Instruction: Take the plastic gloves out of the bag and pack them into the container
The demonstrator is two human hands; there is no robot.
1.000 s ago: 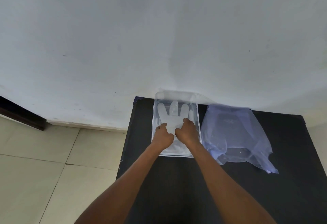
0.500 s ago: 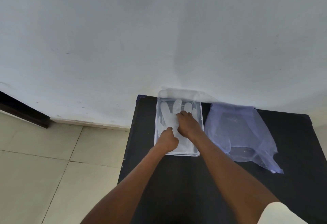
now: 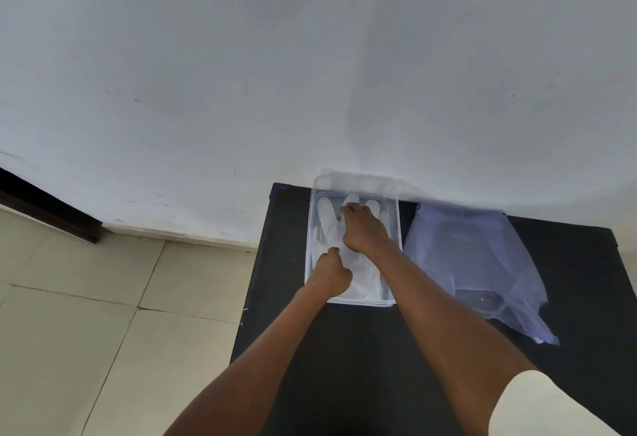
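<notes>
Both hands — left hand [image 3: 330,275], right hand [image 3: 365,230] — pressing gloves [image 3: 329,225], container [image 3: 393,229]

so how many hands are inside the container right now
2. The left hand presses the glove near the container front; the right hand is farther back.

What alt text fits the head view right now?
Both hands press a white glove flat inside a clear container on a black table: left hand near its cuff, right hand near its fingers. A bag lies right of the container.
</notes>
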